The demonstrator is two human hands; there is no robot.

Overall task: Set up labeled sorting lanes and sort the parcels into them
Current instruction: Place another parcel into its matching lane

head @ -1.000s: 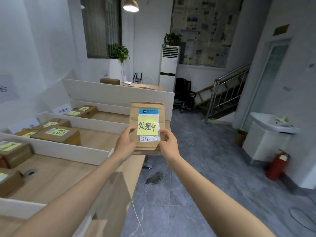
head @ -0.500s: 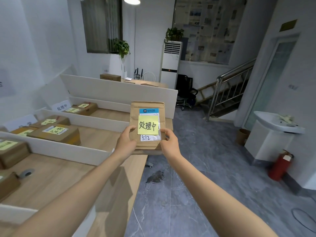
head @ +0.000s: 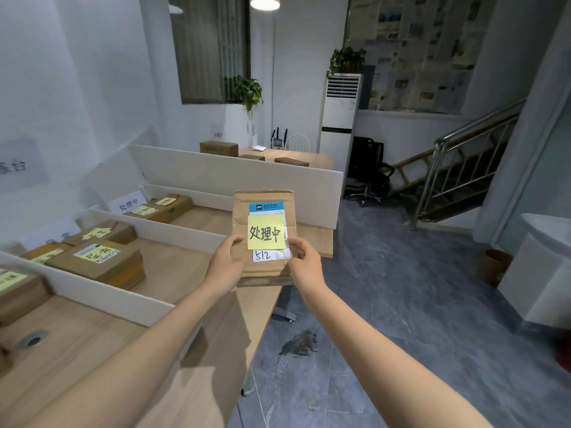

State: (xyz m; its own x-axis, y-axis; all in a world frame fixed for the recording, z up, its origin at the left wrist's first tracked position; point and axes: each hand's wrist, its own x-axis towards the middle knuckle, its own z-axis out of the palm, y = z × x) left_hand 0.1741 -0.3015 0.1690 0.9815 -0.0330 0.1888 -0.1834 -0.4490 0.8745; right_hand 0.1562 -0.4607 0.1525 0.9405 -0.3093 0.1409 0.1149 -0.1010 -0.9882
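Parcel point(head: 264, 211) with yellow note point(head: 265, 232) is gripped at lower sides by left hand point(head: 224, 267) and right hand point(head: 306, 264), held upright over table point(head: 92, 335) edge; boxes point(head: 99, 264) are laid on table

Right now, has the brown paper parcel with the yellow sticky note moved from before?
Yes. The brown paper parcel went left: more of the wooden table shows to its right.

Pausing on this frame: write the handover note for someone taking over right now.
Left hand and right hand grip the lower sides of a brown parcel, held up off the table.
Its yellow note reads 处理中, matching the sign at the far lane.
Done: white dividers set, sorted parcels lie in three lanes.
Left: put this parcel in the far lane; whether more remain, cannot tell.
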